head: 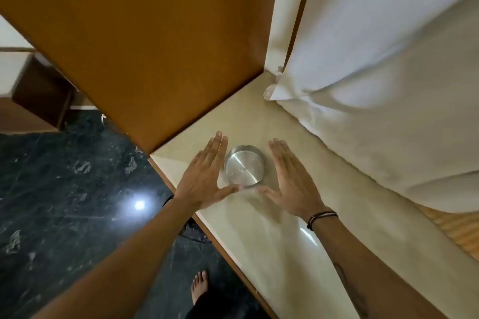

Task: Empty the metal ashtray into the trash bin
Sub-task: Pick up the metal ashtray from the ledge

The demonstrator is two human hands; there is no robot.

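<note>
A round metal ashtray (pixel 244 166) stands on a cream bedside surface (pixel 272 228), with pale ash specks on its bottom. My left hand (pixel 204 173) is flat and open just left of the ashtray, fingers stretched forward. On the ashtray's right, my right hand (pixel 290 179) is open in the same flat way, with a dark band on its wrist. The two thumbs nearly meet at the ashtray's near rim. Neither hand grips it. A dark rounded object (pixel 193 230), perhaps a bin, peeks out on the floor below the surface's edge, mostly hidden by my left forearm.
A brown wooden panel (pixel 145 46) rises behind the surface. White pillows and bedding (pixel 383 85) border it on the right. Dark marble floor (pixel 64 202) lies to the left, with my bare foot (pixel 199 285) on it. A wooden furniture piece (pixel 44 90) stands at the far left.
</note>
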